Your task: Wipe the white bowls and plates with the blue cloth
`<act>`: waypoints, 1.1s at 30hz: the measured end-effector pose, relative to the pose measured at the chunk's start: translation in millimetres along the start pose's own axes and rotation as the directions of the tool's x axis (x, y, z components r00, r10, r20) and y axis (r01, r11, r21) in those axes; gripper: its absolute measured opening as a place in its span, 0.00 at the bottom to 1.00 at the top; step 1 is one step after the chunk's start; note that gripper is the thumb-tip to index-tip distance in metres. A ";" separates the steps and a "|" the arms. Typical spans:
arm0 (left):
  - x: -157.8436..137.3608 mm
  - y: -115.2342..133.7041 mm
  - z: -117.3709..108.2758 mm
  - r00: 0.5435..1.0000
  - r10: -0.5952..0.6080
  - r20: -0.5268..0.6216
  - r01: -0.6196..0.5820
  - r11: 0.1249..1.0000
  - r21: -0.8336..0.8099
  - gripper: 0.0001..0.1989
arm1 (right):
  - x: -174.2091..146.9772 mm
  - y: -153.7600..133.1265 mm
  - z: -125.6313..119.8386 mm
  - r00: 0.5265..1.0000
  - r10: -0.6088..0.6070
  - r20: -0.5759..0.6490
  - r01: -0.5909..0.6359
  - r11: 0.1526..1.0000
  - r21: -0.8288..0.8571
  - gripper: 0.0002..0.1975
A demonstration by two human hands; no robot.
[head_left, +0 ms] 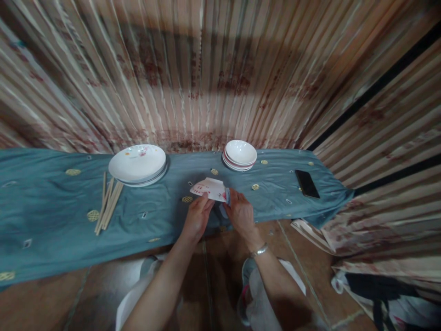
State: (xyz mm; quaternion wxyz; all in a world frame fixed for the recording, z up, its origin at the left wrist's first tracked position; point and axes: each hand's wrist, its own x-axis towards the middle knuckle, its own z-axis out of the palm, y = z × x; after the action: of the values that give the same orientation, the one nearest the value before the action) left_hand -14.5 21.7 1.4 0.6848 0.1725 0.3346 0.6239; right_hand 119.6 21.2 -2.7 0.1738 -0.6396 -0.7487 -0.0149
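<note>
Fingers of left hand (198, 215) and right hand (240, 212) clamp white piece (209, 187), long axis 9-to-3 o'clock, at left hand's 1 o'clock.

Homelike room, patterned curtains (203, 78), stacked plates (138, 164)

— Describe the left hand (197, 218).
— Slanted inward from a bare forearm (163, 285), with thumb uppermost and fingers bent.
— Then describe the right hand (241, 212).
— Curled more tightly, with knuckles upward, angled inward too, and held near the left.
</note>
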 end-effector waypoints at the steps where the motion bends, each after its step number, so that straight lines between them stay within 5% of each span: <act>1: 0.3 -2.7 0.6 1.000 0.011 -0.001 -0.011 1.000 0.020 0.18 | 1.2 1.2 -0.2 1.000 0.025 0.014 -0.025 1.000 -0.017 0.21; 8: -0.7 -5.9 -2.2 0.999 0.025 0.034 -0.033 0.964 0.262 0.17 | 9.4 25.8 4.2 0.976 0.207 0.065 -0.215 0.963 0.162 0.15; 13: 4.6 4.5 -15.5 0.982 0.189 -0.016 -0.172 0.923 0.344 0.10 | 9.6 47.7 10.7 0.877 0.458 0.144 -0.445 0.664 0.601 0.10; 17: 10.5 6.3 -22.2 0.942 0.313 -0.124 -0.239 0.880 0.410 0.13 | 5.5 49.8 15.5 0.853 0.480 0.203 -0.461 0.512 0.725 0.19; 23: 11.2 -3.8 -13.1 0.978 0.211 0.003 -0.195 0.897 0.397 0.21 | 6.8 37.6 9.5 0.838 0.460 0.294 -0.448 0.271 0.852 0.25; 33: 54.7 4.7 24.7 0.950 0.298 0.093 -0.311 0.871 0.381 0.19 | 55.3 64.3 -29.9 0.846 0.462 0.266 -0.424 0.278 0.862 0.23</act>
State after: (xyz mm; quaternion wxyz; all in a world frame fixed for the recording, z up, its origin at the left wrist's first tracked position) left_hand -1.5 80.0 8.8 0.5350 0.3658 0.4101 0.6417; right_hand 182.0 78.2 28.0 0.4975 -0.6258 -0.4259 0.4236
